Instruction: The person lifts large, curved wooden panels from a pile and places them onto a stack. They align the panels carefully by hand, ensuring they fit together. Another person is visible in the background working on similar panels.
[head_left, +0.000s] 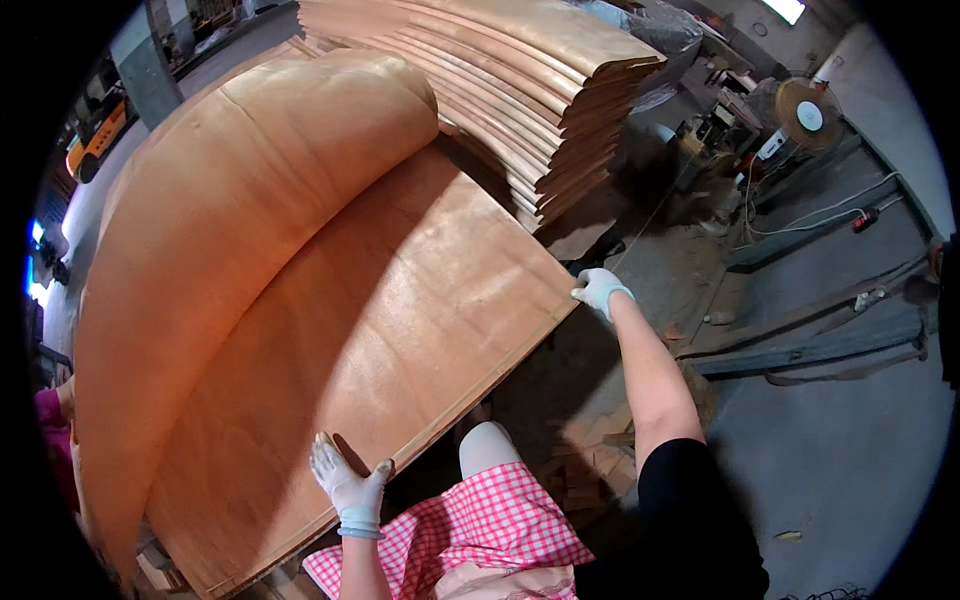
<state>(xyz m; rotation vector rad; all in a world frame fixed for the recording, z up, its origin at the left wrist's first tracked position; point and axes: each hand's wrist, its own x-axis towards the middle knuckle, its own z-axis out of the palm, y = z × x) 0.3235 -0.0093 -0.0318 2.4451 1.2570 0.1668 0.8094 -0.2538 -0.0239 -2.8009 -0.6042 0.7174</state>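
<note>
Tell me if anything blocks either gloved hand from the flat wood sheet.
Nothing visible does: the left hand is at the near edge of the flat wood sheet, the right hand at its right corner. The curled sheet overlies its left side, away from both hands.

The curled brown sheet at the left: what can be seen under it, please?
Under the curled sheet, a flat brown panel shows, its near part uncovered. Its far-left part is covered by the curl and cannot be seen.
</note>
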